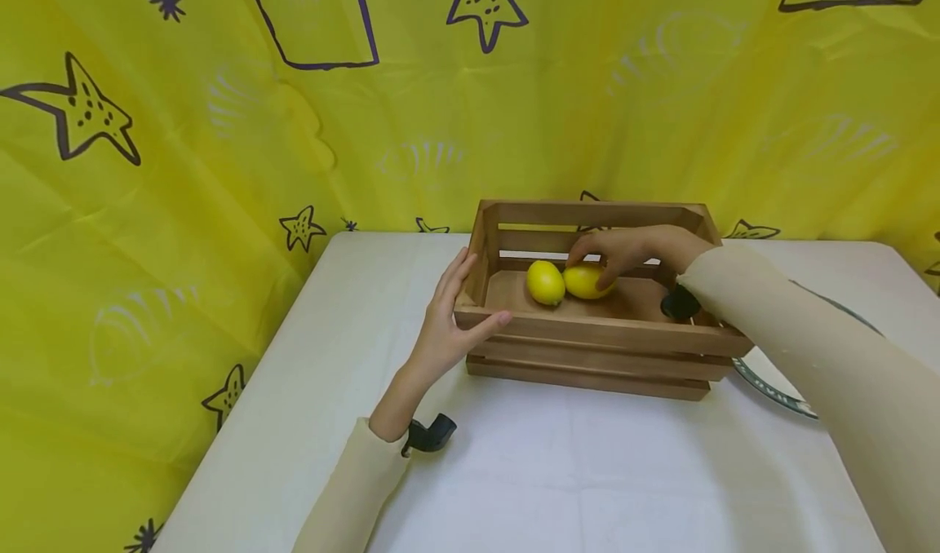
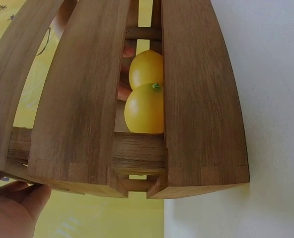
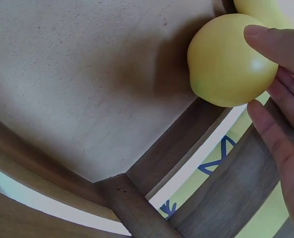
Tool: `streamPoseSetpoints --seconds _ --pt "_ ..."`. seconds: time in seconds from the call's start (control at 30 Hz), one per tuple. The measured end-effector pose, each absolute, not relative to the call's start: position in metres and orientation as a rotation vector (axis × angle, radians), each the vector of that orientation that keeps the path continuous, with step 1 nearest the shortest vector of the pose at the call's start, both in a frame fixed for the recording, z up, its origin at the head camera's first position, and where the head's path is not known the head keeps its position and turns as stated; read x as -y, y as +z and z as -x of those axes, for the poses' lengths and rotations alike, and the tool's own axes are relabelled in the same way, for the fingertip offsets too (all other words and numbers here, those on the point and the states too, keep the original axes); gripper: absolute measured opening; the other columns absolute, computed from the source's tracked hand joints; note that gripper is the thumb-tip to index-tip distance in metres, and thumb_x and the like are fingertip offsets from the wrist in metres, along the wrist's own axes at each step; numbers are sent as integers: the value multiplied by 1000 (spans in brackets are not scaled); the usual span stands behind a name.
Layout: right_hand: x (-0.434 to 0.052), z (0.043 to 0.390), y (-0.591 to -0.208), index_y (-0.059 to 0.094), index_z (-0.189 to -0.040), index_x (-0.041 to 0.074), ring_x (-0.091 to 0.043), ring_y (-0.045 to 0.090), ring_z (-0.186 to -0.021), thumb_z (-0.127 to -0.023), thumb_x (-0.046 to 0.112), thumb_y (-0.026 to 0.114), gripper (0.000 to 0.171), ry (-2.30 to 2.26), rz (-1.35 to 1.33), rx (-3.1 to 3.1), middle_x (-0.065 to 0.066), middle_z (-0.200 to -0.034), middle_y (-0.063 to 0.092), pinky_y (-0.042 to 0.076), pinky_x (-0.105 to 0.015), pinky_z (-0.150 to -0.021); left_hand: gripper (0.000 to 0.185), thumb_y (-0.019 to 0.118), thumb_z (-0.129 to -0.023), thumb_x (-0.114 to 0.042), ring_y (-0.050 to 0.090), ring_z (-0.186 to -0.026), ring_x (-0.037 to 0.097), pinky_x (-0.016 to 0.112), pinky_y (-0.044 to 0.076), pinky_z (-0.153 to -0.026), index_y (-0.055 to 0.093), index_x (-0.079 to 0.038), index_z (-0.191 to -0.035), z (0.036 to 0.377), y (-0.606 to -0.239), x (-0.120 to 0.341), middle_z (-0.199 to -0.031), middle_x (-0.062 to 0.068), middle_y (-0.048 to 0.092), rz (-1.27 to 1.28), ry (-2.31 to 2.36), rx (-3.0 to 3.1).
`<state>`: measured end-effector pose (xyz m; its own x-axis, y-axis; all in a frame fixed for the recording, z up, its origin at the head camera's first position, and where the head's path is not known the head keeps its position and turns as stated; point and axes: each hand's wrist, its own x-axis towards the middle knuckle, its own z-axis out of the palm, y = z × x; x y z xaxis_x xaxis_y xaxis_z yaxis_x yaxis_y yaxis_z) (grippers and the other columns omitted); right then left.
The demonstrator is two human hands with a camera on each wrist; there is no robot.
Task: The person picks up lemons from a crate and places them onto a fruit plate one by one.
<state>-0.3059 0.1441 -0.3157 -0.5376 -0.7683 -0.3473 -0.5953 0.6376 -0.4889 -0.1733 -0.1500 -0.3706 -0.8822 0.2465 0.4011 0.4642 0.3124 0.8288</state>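
Resting at the frame's centre inside the wooden crate (image 1: 587, 333), the right lemon (image 1: 585, 280) is pinched by the right hand (image 1: 631, 247); it seems firm, smooth, light. The left hand (image 1: 448, 325), fingers straight, steadies the crate's left end.

The left grip (image 1: 448, 320) lies flat with straight fingers and thumb out; the right grip (image 1: 631, 247) curls, fingertips down.

Two lemons (image 1: 565, 282) lie in the crate (image 1: 595, 334) beneath the right hand (image 1: 631, 247); the left hand (image 1: 448, 325) flanks the crate's left end.
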Motion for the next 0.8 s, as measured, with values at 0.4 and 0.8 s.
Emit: streamPoseSetpoints --seconds 0.4,0.8 --pt "-144 307 -321 60 -125 1 -43 38 -129 -79 -1 71 48 -449 1061 -2308 -20 -134 50 29 -60 -109 96 71 -81 -59 17 -148 26 65 17 -113 30 -11 -153 173 -373 151 -163 -1 15 649 -1602 2375" --pt "-144 307 -322 52 -128 6 -36 39 -113 -82 3 73 50 -436 750 -2188 -22 -138 37 49 -39 -78 96 70 -81 -60 17 -148 26 65 16 -113 30 -10 -153 174 -373 149 -163 0 16 654 -1591 2371"
